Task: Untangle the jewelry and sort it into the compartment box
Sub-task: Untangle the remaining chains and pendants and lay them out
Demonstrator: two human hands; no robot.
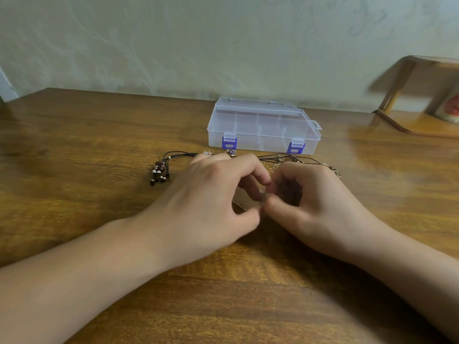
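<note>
Both hands meet over the middle of the wooden counter (74, 170), fingertips nearly touching. The left hand (211, 199) lies knuckles up, its fingers (250, 170) curled narrow, thumb and forefinger pinching a thin chain (239, 206) that trails a short way across the wood beneath the palm. The right hand (310, 202) mirrors it, fingers bent inward and closed tight on the same chain at a small pale clasp or link between the two thumbs; the blur there hides exactly what that piece is.

Behind the hands lies the rest of the jewelry. Black cords (178, 153) run left from behind the left hand to a cluster of dark beads (159, 172) resting on the counter. More cords (280, 157) and a fine gold chain spread to the right, ending in a small pendant (335, 173) just past the right hand. A few little rings (229, 152) sit just before the box.

The box (263, 126), clear plastic with dividers, stands farther back near the wall, its lid down and two blue latches (229, 142) facing the person. A wooden stand (417, 100) occupies the far right corner.
</note>
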